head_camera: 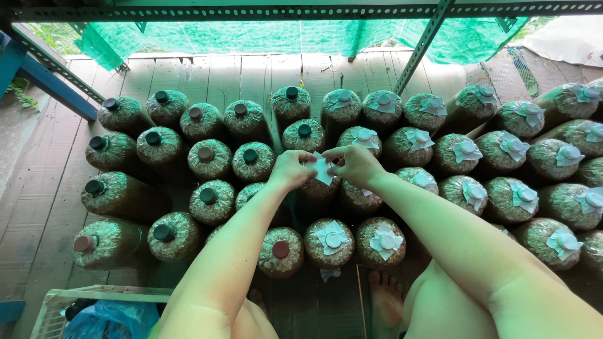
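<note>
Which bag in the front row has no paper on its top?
The left bag of the three: it shows a bare reddish-brown cap, while the two bags right of it wear white paper squares.

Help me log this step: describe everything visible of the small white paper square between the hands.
The small white paper square is thin, plain and slightly bent, tilted like a diamond. The left hand and right hand pinch its opposite edges with the fingertips, holding it over the neck of a plastic-wrapped, speckled brown substrate bag in the middle row.
</note>
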